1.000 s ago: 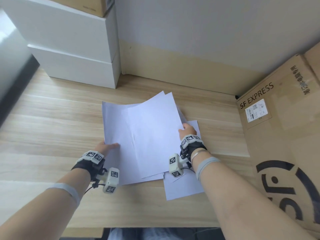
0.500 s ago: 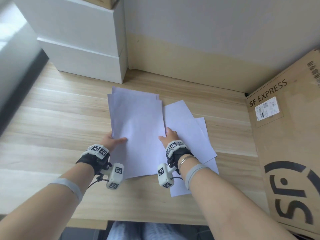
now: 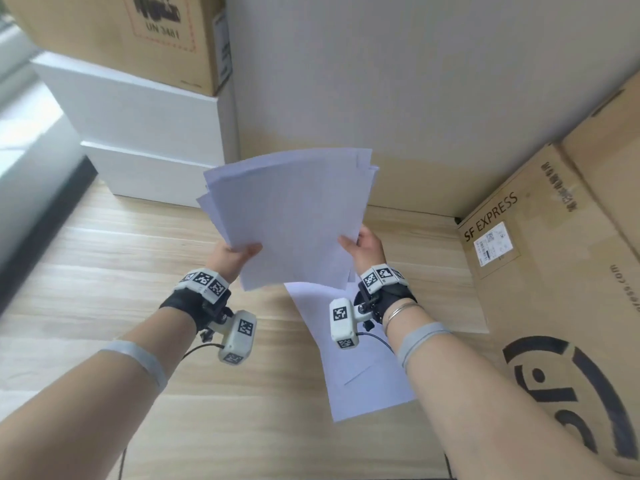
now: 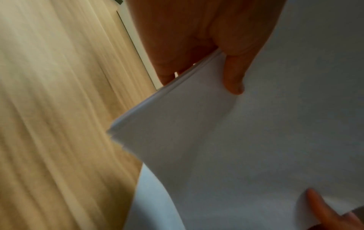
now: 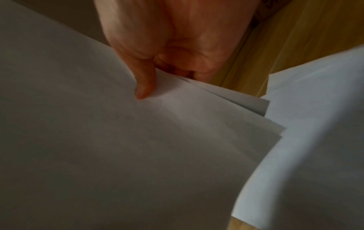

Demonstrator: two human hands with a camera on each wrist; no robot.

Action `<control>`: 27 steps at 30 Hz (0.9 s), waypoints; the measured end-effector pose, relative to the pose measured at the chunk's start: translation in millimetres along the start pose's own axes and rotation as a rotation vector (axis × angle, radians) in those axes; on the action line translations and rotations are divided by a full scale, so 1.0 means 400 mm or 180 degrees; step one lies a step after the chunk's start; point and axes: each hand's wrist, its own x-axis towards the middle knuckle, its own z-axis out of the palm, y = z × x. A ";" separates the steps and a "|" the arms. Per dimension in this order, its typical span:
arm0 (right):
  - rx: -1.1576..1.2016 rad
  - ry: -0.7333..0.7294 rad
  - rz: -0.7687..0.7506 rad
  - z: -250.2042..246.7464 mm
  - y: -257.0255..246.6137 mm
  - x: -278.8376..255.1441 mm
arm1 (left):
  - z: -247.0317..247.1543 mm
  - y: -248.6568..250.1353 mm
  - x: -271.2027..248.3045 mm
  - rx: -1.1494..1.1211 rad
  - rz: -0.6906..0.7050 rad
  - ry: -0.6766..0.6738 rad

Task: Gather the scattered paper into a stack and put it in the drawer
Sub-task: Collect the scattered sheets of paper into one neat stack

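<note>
A loose stack of white paper (image 3: 291, 216) is raised above the wooden desk (image 3: 104, 271), tilted up toward the wall. My left hand (image 3: 235, 254) pinches its lower left edge, thumb on top; the left wrist view shows that thumb (image 4: 234, 74) pressed on the paper stack (image 4: 246, 140). My right hand (image 3: 363, 247) pinches the lower right edge, and its thumb (image 5: 143, 77) lies on the sheets (image 5: 118, 140), whose corners fan apart. Two more sheets (image 3: 353, 358) lie flat on the desk below my right wrist. No drawer is in view.
White boxes (image 3: 145, 133) are stacked at the back left with a brown carton (image 3: 138, 32) on top. A large SF EXPRESS cardboard box (image 3: 554, 271) stands along the right side. The wall (image 3: 415, 81) closes the back.
Both hands have lifted the gathered sheets off the desk and tilted them upright. The sheets under my right wrist stayed on the desk. The head view has swung upward.
</note>
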 end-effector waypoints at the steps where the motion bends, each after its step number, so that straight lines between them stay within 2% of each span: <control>1: 0.0037 -0.0007 -0.0011 -0.007 -0.008 0.000 | 0.005 0.019 -0.004 -0.0049 0.0047 -0.0017; 7: 0.0280 0.0235 0.0033 -0.024 -0.047 -0.029 | 0.015 0.074 -0.020 -0.0543 0.0078 -0.0200; 13: 0.0502 0.0319 -0.0004 -0.009 -0.089 -0.044 | 0.013 0.153 -0.040 -0.0879 0.0593 -0.0095; 16: 0.0597 0.0433 -0.0028 -0.002 -0.107 -0.041 | 0.015 0.192 -0.031 -0.0985 0.0777 0.0045; 22: 0.0966 0.0659 -0.0292 0.006 -0.150 -0.027 | 0.030 0.234 -0.008 -0.1055 0.0781 0.0531; 27: 0.0836 0.0901 -0.0510 0.008 -0.166 -0.033 | 0.050 0.225 0.013 -0.0956 0.0934 0.0751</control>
